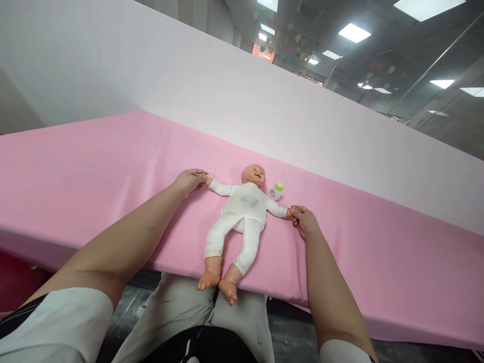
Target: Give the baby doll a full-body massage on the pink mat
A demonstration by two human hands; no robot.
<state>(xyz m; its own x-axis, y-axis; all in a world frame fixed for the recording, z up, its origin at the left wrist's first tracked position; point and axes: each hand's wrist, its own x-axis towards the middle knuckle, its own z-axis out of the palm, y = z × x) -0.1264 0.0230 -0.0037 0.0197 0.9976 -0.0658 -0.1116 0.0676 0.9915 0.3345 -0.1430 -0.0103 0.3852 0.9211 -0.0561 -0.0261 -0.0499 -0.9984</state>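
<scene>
Your left hand (pixel 192 181) pinching the doll (pixel 244 204) by one hand, the doll mid-scene on the pink cloth (pixel 94 166) (face-up, legs toward the near edge), bottle (pixel 277 191) just right of its head, your right hand (pixel 303 220) pinching its other hand.

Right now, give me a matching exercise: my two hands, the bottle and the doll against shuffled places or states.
1. Left hand
2. Right hand
3. Bottle
4. Doll

A. Face up, dressed in white
B. Holding the doll's hand nearer the bottle
C. Green-topped, beside the doll's head
D. Holding the doll's hand farther from the bottle

Pairs: 1-D, 2-B, 3-C, 4-A
</scene>
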